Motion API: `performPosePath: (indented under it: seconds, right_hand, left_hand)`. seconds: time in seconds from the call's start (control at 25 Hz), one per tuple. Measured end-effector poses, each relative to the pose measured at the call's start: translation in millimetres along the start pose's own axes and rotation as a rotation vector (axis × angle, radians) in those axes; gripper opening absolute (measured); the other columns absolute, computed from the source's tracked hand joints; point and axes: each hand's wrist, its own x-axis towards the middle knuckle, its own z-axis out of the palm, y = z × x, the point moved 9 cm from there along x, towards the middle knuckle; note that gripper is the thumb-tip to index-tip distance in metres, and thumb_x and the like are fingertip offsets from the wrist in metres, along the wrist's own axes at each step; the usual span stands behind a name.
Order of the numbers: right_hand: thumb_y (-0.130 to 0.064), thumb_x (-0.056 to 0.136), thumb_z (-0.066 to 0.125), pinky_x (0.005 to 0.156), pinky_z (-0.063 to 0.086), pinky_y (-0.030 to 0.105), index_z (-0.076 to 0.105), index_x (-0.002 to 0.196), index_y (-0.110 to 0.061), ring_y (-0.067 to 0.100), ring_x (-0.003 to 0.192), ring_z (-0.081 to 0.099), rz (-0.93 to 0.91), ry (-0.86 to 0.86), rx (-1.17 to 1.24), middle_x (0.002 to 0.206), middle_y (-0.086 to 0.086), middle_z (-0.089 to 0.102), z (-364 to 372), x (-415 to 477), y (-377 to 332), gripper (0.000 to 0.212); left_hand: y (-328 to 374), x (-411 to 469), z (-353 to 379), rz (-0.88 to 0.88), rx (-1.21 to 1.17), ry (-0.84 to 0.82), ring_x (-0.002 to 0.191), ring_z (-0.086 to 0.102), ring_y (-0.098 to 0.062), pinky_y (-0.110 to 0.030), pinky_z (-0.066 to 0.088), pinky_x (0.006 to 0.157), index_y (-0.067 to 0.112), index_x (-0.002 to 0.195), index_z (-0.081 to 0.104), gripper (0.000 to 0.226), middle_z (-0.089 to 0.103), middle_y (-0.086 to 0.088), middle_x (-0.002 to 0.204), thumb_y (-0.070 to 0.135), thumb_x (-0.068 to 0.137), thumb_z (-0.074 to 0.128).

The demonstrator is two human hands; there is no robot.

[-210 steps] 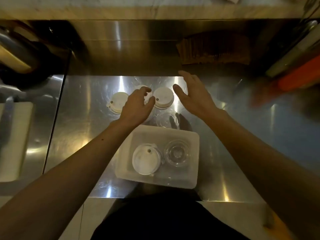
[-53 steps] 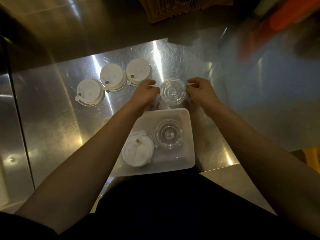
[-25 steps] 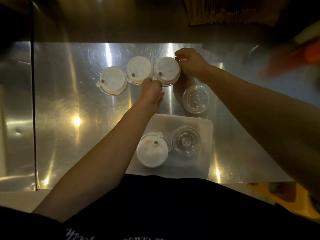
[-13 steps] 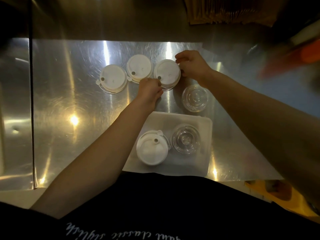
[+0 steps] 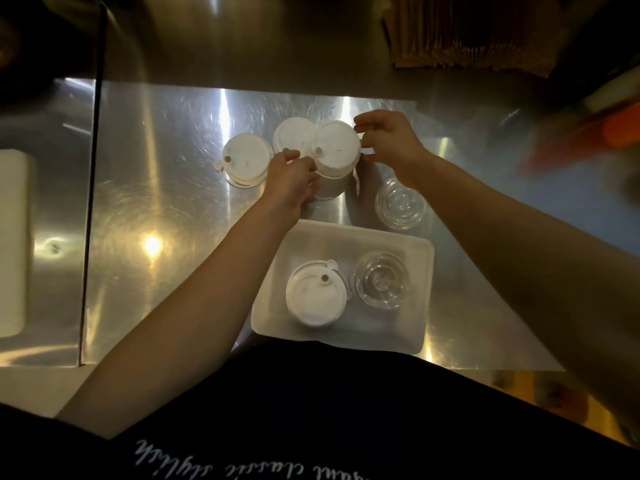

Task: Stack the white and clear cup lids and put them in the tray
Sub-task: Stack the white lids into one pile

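Observation:
A stack of white lids is lifted off the steel counter, gripped on its left side by my left hand and on its right side by my right hand. Two more white lid stacks stand behind and left: one partly hidden by the lifted stack, the other further left. A clear lid stack rests on the counter to the right. The white tray near me holds a white lid stack on the left and a clear lid stack on the right.
The steel counter has a seam and a lower steel surface on the left, with a white board at the far left. Brown paper sleeves stand at the back right. Blurred orange and white items lie at the far right.
Both hands closed on the rightmost white lid stack and raised it off the counter, toward me. Before that, a clear lid stack was set down on the counter right of it.

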Motion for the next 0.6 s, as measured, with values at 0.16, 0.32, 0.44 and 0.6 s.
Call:
performPosePath:
  seconds: [0.16,0.32,0.44,0.6]
  right_hand:
    - [0.0,0.091,0.052,0.101,0.051,0.04,0.06,0.127,-0.007,0.029,0.119,0.059,-0.023,-0.026,-0.047,0.13,0.014,0.062,18,6,-12,0.038]
    - [0.0,0.088,0.054,0.101,0.051,0.038,0.061,0.126,-0.008,0.028,0.12,0.058,-0.048,-0.05,-0.098,0.129,0.013,0.062,35,16,-19,0.039]
    - [-0.002,0.082,0.055,0.104,0.05,0.042,0.064,0.123,-0.008,0.027,0.119,0.059,-0.062,-0.055,-0.116,0.126,0.012,0.064,43,23,-23,0.042]
    - [-0.002,0.081,0.057,0.104,0.051,0.041,0.064,0.124,-0.008,0.022,0.116,0.06,-0.055,-0.044,-0.163,0.127,0.009,0.064,50,28,-23,0.044]
  left_hand:
    - [6,6,-21,0.036,0.098,0.054,0.072,0.062,-0.014,-0.02,0.052,0.056,0.008,0.133,0.05,0.043,0.068,-0.01,0.096,0.006,0.09,0.054]
    - [5,10,-32,0.025,0.064,0.097,0.088,0.065,-0.018,-0.024,0.055,0.065,0.01,0.141,0.045,0.054,0.066,-0.012,0.112,0.005,0.088,0.053]
    - [4,9,-33,0.016,0.088,0.109,0.109,0.064,-0.032,-0.036,0.056,0.082,0.014,0.143,0.041,0.059,0.062,-0.016,0.127,0.009,0.085,0.054]
    - [2,8,-33,0.001,0.085,0.109,0.113,0.062,-0.04,-0.047,0.055,0.087,0.013,0.133,0.047,0.059,0.063,-0.023,0.122,0.014,0.074,0.054]
